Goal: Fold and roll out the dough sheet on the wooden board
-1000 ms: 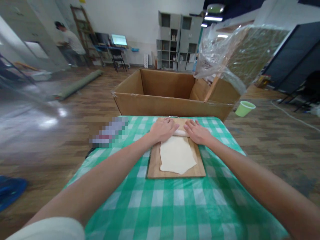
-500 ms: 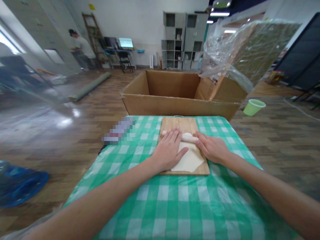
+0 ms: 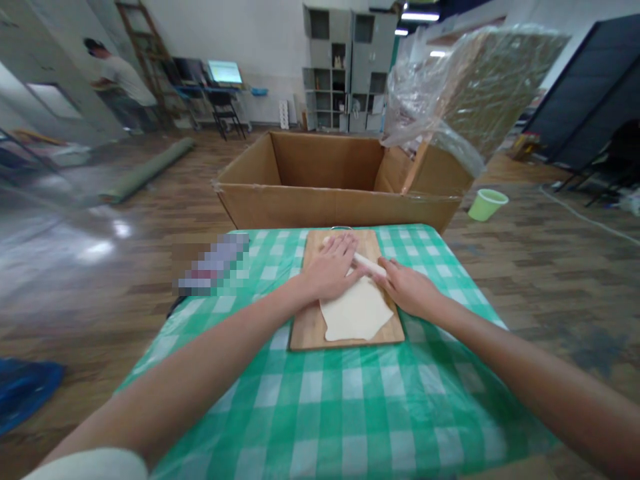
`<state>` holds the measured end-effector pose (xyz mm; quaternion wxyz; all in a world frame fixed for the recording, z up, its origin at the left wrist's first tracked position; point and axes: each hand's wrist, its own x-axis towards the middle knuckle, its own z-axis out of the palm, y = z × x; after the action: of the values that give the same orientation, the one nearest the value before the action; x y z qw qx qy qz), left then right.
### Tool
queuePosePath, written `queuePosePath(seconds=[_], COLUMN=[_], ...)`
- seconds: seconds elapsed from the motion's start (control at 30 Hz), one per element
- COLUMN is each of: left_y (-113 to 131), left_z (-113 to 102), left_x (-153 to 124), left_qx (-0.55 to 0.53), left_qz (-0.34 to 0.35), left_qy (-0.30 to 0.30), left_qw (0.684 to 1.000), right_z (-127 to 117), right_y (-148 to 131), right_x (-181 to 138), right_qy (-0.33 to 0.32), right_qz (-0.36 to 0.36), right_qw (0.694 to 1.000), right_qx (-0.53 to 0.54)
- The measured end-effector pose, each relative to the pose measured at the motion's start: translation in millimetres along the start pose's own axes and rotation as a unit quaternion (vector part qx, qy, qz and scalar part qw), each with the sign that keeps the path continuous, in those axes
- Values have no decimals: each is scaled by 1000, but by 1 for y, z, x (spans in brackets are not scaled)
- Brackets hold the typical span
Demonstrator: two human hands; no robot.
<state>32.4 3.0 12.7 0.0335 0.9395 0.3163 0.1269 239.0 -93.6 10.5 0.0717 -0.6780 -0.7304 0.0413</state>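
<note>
A flat sheet of pale dough [image 3: 356, 312] lies on a wooden cutting board [image 3: 310, 327] on the green checked tablecloth [image 3: 345, 400]. Across the dough's far edge lies a thin white rolling pin [image 3: 369, 265], tilted. My left hand [image 3: 331, 269] rests palm down on the pin's left part, fingers stretched out flat. On the pin's right end my right hand [image 3: 407, 287] presses the same way, fingers flat.
A large open cardboard box [image 3: 340, 180] stands just beyond the table's far edge, with a plastic-wrapped bundle [image 3: 465, 93] leaning on its right corner. A green cup [image 3: 488, 203] sits on the floor at right. Another person [image 3: 117, 80] stands far back left by a desk.
Both hands and the pin moved back toward the board's far end after rolling nearer half a second ago, and the pin now lies tilted. More of the dough sheet shows.
</note>
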Motion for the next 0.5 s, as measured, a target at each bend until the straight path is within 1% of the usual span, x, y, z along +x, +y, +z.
queuePosePath(seconds=[0.07, 0.1, 0.17, 0.23, 0.3, 0.37, 0.43, 0.5], left_y=[17, 27, 45, 58, 61, 57, 50, 44], left_z=[-12, -17, -25, -25, -20, -13, -9, -10], left_x=[-28, -44, -76, -99, -109, -110, -108, -105], left_qx=[-2, -4, 0, 16, 44, 70, 83, 87], left_qz=[-14, -3, 32, 66, 95, 119, 140, 158], left_qy=[43, 48, 19, -11, -17, -9, -1, 1], left_qw=[999, 999, 999, 998, 994, 990, 987, 984], right_z=[0, 0, 1, 1, -1, -5, -8, -8], right_y=[-3, -4, -4, 0, 6, 10, 11, 10], right_x=[-3, -4, -4, 0, 8, 16, 22, 26], right_qy=[0, -1, 2, 18, 53, 103, 160, 196], right_qz=[6, 14, 34, 60, 81, 86, 75, 65], right_qw=[1000, 999, 998, 997, 995, 991, 979, 962], right_qx=[-23, -35, -54, -55, -29, 30, 104, 179])
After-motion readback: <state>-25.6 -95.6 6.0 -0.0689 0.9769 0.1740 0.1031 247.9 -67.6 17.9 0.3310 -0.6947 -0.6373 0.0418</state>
